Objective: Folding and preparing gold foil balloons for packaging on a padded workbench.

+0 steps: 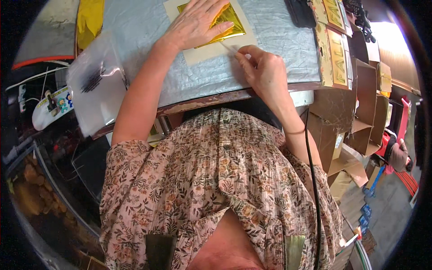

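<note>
My left hand (195, 24) lies flat with its fingers stretched over a shiny gold foil sheet (235, 29), its thumb spread towards the right. Beneath the foil is a larger pale beige sheet (200, 55), set on the blue-grey covered table (283, 60). My right hand (266, 72) is closed in a pinch around a thin, pale, pointed stick (228, 46). The stick's tip meets the near edge of the foil, just below the left thumb. My left fingertips run out of the picture at the top, and the stick's rear end is hidden inside my right hand.
A clear plastic sleeve (99, 83) overhangs the table's left edge, below a yellow sheet (90, 22). A dark pouch-like object (300, 12) and printed boxes (335, 56) line the right side. Cardboard boxes (332, 103) stand beyond. A black cable (310, 153) hangs beside my right arm.
</note>
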{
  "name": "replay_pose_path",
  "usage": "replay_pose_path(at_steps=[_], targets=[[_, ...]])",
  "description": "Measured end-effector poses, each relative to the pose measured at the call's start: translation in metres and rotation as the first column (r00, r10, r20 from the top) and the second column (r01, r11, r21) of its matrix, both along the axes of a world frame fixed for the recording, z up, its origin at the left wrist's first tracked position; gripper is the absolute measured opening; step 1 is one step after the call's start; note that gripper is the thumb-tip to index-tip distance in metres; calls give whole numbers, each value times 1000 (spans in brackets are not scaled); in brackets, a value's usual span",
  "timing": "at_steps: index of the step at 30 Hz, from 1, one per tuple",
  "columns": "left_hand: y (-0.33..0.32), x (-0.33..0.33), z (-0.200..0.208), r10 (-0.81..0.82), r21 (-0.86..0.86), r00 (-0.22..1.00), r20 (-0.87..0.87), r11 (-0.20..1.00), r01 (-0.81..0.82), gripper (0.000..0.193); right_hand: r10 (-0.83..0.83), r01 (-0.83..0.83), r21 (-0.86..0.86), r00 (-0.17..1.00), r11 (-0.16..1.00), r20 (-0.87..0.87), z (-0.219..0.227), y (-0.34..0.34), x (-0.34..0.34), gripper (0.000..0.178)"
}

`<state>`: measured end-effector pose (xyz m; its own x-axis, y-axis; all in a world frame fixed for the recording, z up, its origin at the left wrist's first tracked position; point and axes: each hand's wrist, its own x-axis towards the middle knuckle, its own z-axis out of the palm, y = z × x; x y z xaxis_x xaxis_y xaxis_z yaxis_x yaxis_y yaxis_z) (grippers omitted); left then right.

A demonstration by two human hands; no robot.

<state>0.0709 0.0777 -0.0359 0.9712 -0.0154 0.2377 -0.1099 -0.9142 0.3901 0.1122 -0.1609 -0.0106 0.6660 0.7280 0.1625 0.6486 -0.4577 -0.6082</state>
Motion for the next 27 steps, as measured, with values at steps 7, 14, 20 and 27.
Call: replay_pose_path(at_steps=[7,14,20,27], targets=[[-1,0,2,10,-12,1000,-20,1000,-10,74,0,0,-44,1000,999,-6,-3,2,1,20],[-2,0,3,16,-19,1000,-2,1000,-16,73,26,-28,-39,999,999,-38,-2,1,3,19],[0,0,0,17,6,1000,5,1000,-17,74,46,-50,-36,995,998,-88,7,1,5,17],[1,0,-2,10,6,1000,27,1000,-10,74,54,-51,45,996,998,-67,-2,4,5,16]])
